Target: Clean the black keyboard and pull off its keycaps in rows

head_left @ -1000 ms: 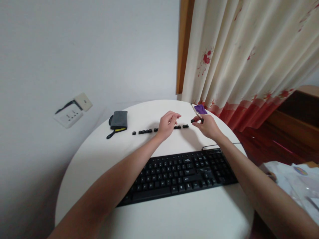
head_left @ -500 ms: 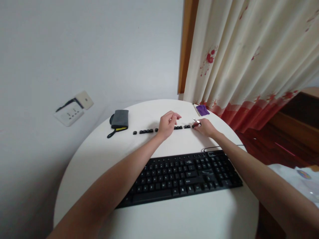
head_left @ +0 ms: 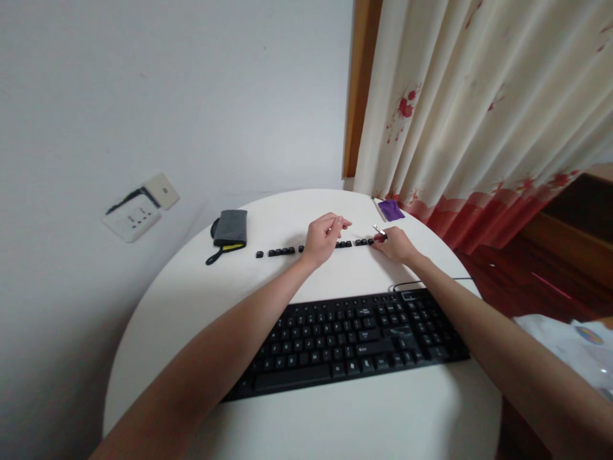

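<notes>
A black keyboard [head_left: 354, 342] lies on a round white table [head_left: 297, 428]. Behind it, several loose black keycaps [head_left: 280, 252] sit in a row. My left hand [head_left: 323, 237] hovers over the middle of that row, fingers loosely curled, nothing visible in them. My right hand [head_left: 395, 245] rests on the table at the right end of the row, fingers closed on a thin metal tool [head_left: 379, 230] whose tip sits by the last keycaps [head_left: 363, 242].
A grey pouch [head_left: 230, 231] with a yellow edge and black strap lies at the back left. A purple cloth [head_left: 391, 209] sits at the back right by the curtain [head_left: 479, 108]. The keyboard cable [head_left: 431, 281] loops right. A wall socket [head_left: 131, 220] is left.
My right hand has come down from above the table with the tool and a keycap, and now rests at the right end of the row. My left hand has barely moved.
</notes>
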`<state>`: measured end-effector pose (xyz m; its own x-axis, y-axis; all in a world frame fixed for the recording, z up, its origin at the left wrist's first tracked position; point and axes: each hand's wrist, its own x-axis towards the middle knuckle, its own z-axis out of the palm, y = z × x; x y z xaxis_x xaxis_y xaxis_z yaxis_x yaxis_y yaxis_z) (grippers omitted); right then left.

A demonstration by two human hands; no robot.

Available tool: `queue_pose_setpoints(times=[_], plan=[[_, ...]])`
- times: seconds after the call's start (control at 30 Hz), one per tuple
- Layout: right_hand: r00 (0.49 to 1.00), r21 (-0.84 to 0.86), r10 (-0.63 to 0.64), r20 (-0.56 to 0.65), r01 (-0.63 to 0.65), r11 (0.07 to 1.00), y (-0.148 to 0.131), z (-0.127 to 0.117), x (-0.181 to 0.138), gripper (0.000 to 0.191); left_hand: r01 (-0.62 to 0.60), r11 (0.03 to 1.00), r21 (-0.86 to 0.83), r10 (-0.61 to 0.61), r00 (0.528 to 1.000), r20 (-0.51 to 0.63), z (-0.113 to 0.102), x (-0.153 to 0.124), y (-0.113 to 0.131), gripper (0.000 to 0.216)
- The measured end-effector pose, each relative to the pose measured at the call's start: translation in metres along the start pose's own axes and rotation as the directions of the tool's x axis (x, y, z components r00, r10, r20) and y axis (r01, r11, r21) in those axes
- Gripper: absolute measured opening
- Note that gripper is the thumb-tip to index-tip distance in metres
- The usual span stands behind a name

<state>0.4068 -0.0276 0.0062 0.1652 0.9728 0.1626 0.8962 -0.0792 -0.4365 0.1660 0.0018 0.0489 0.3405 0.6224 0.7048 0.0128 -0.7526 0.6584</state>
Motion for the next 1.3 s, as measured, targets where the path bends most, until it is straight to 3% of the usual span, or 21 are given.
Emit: queue_pose_setpoints(times=[1.3], plan=[[0.999, 0.052, 0.009, -0.031, -0.007, 0.999, -0.0029, 0.0056, -0.0029, 0.014, 0.023, 0.999, 0.036, -0.024, 0.999, 0.035, -0.0003, 0.0001, -0.0020, 0.050]])
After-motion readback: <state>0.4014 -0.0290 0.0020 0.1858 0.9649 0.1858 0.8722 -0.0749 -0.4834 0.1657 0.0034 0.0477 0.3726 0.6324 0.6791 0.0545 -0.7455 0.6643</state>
